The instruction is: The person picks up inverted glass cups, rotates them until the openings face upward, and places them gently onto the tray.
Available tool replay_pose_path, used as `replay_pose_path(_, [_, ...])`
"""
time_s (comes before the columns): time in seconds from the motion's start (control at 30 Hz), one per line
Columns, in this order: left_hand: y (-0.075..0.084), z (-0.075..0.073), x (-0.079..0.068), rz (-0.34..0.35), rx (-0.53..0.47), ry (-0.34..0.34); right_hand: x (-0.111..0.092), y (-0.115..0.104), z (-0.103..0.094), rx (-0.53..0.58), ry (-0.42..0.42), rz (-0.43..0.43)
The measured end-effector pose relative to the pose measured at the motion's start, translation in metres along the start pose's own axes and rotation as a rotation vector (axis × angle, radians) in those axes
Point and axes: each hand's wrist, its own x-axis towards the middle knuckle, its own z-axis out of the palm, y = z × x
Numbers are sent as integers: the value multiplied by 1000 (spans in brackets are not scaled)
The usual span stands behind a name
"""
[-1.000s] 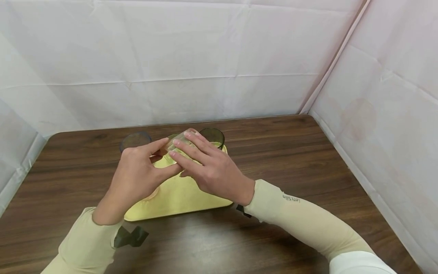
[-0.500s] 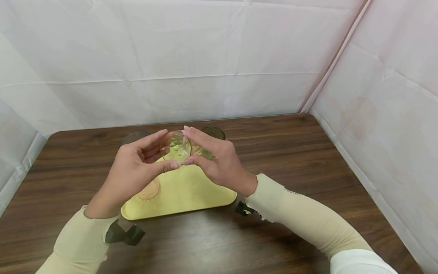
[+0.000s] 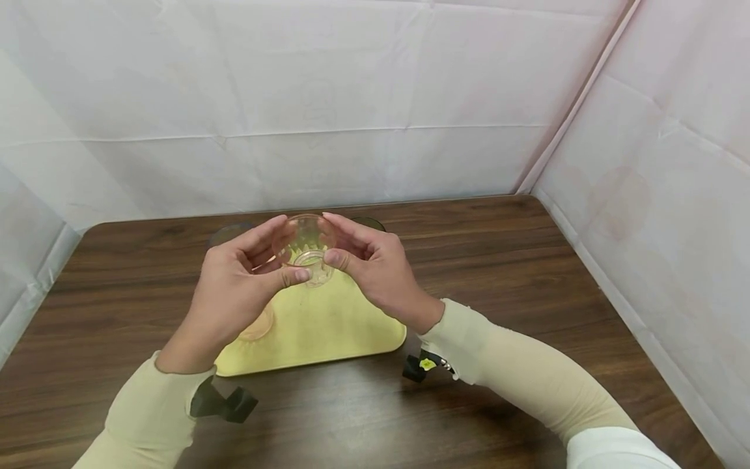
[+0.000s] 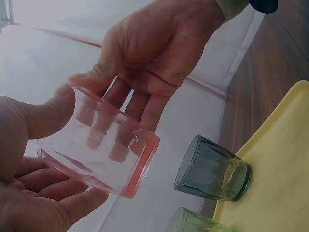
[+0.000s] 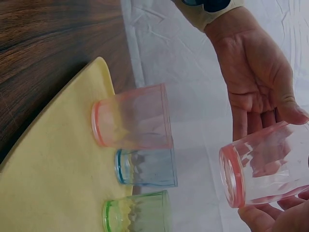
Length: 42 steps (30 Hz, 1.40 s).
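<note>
Both hands hold a clear pink-tinted glass (image 3: 297,236) above the tray, its mouth turned up toward the head camera. My left hand (image 3: 225,290) grips its left side, thumb low in front and fingers behind. On the opposite side, my right hand (image 3: 383,277) grips it the same way, with the thumb near the base. In the left wrist view the held glass (image 4: 104,145) shows a thick pink base and faceted walls. The right wrist view shows its pink base ring (image 5: 234,176), with the left hand (image 5: 258,72) above it.
A yellow tray (image 3: 328,326) lies on the dark wood table (image 3: 498,273). Another pink glass (image 5: 135,116), a blue glass (image 5: 149,166) and a green glass (image 5: 140,212) stand on it. A dark grey glass (image 4: 210,169) stands near the tray's edge. White sheeting (image 3: 316,98) surrounds the table.
The held glass has turned from a sideways tilt to mouth-up, facing the head camera. My right hand has rolled from back-up over the glass to gripping its right side; the left hand stayed nearly still.
</note>
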Motion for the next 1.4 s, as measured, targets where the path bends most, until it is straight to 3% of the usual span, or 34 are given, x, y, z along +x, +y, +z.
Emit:
replay_pose_path(0.43, [-16,10,-2,-82,78,-30,-5,19,0,17,-6,57])
replay_pose_path(1.03, [-39,24,-9,-85,72,-41,-14,38,2,5,-50,188])
replay_pose_path(1.4, [-54,32,-15,-149,62,-85,-22,52,-2,-113,-106,257])
